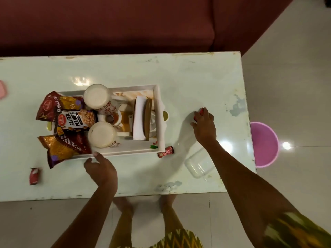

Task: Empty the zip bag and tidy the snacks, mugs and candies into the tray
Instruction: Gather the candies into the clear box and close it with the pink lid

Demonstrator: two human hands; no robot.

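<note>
Nearest to me, on the front part of the white table (206,72), my left hand (100,169) rests with loosely curled fingers, holding nothing; its fingertips touch the front rim of the white tray (159,111). Left of it one red candy (34,176) lies alone on the table. On the right, under my right forearm, the clear zip bag (198,164) lies flat and looks empty. A second red candy (166,152) lies just beside the front right corner of the tray.

In the tray two white mugs (103,134) lie on their sides, one behind the other. At the left end there is a salted peanuts packet (77,119) and two bhujia sev packets (62,149) that hang over the rim. At the right end stands a napkin holder (141,120).

Farther right, my right hand (204,122) is on the table, fingers closed around a small red thing (202,110), probably one more candy.
</note>
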